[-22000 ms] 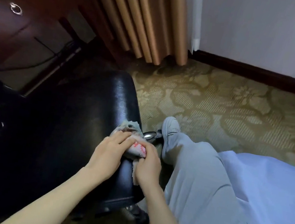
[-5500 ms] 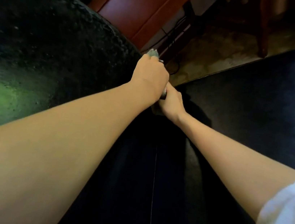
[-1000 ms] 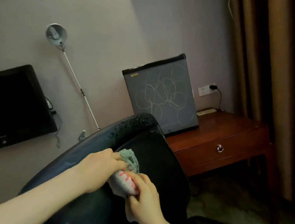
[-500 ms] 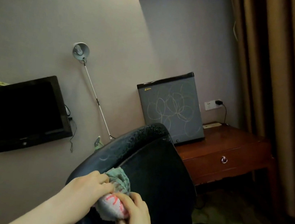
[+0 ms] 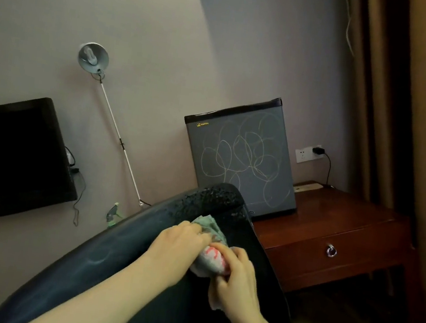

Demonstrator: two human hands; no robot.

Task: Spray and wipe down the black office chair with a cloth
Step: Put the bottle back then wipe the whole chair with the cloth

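Cloth [image 5: 210, 256] sat bunched between both hands on the chair [image 5: 99, 257], just below the top edge of its backrest. The left hand [image 5: 178, 244] curled over the wad's greenish upper folds, on the rim side. The right hand [image 5: 238, 278] pinched the white, red-marked lower part against the backrest's inner face, with a loose tail hanging under its palm. Both hands lay close together, each clamped on the cloth.

The backrest's top edge ran as one long curve from the lower left up to its far right corner. That corner lay straight ahead of the fingers, beyond the cloth, and the left hand was the nearer to the rim. The next stroke, as I judged it, would have to follow that edge toward the corner.

The black covering looked smooth and glossy along the rim but pebbled at the corner, perhaps beaded with spray. The cloth looked thin, soft and limp. A green spray bottle [image 5: 112, 214] showed just behind the rim, well left of the hands; what it stood on was hidden.
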